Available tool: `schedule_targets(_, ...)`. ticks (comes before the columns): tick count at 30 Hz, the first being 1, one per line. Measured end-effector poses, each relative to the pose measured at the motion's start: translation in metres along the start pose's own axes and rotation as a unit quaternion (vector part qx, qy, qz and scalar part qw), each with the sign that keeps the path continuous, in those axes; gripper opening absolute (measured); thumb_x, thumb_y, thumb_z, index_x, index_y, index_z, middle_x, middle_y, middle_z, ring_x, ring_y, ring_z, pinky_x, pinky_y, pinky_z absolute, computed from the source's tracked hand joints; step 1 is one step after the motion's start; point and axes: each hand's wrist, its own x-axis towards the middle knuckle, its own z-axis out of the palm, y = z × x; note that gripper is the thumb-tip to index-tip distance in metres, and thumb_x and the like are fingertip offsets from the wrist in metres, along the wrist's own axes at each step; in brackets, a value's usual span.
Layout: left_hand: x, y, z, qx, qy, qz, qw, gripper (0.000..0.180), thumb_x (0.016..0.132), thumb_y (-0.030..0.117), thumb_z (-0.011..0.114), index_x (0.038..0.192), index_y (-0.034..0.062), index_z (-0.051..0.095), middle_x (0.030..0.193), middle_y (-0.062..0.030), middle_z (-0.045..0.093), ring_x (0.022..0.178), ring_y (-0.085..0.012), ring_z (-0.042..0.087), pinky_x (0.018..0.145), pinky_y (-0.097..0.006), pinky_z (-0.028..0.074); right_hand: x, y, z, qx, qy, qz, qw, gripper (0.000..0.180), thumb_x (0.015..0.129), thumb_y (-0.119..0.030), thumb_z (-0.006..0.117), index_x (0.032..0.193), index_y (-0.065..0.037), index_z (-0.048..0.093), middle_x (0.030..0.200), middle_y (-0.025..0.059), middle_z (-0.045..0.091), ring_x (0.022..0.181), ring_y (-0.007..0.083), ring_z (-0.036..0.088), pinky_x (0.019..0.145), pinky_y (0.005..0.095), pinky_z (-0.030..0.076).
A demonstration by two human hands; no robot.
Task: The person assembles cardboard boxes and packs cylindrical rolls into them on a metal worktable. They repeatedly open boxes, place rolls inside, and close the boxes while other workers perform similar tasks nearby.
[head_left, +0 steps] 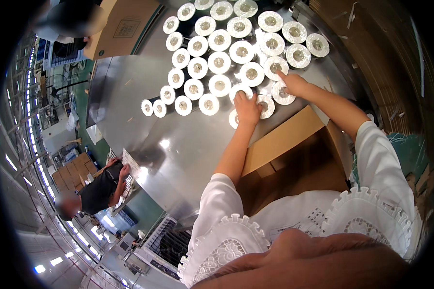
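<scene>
Round white rolls (219, 61) with grey cores crowd the shiny steel bench (144, 120) at upper centre. Left hand (247, 107) grips one at mid-frame — right hand (293, 84) presses fingertips on another beside it.

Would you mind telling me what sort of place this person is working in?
Probably a factory packing area. Many identical white rolls stand on a round steel table, an open cardboard box sits at its edge, and the left hand and right hand rest on rolls.
</scene>
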Motion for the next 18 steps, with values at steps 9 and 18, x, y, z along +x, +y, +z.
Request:
schedule_targets(9, -0.014, -0.058, -0.093, -0.280, -0.117, -0.145, 0.942, 0.035, 0.075, 0.036, 0.071, 0.097, 0.0094, 0.072, 0.090, -0.0178, 0.063, 0.080, -0.0283, 0.061, 0.069, -0.036, 0.047, -0.041, 0.000, -0.081, 0.072, -0.015, -0.106, 0.992, 0.071, 0.068, -0.014, 0.067, 0.135, -0.009, 0.044, 0.082, 0.0197, 0.063, 0.078, 0.0346, 0.062, 0.070, 0.0398, 0.049)
schedule_targets(18, -0.219, -0.047, -0.208, -0.867, 0.022, -0.291, 0.404, 0.046, 0.095, 0.034, 0.050, 0.128, 0.0020, 0.051, 0.124, -0.0144, 0.058, 0.106, -0.0257, 0.061, 0.093, -0.039, 0.051, -0.227, -0.090, -0.193, 0.123, 0.414, -0.196, 0.881, 0.059, 0.081, 0.002, 0.064, 0.136, -0.001, 0.042, 0.107, 0.0136, 0.065, 0.094, 0.0160, 0.064, 0.079, 0.0292, 0.053)
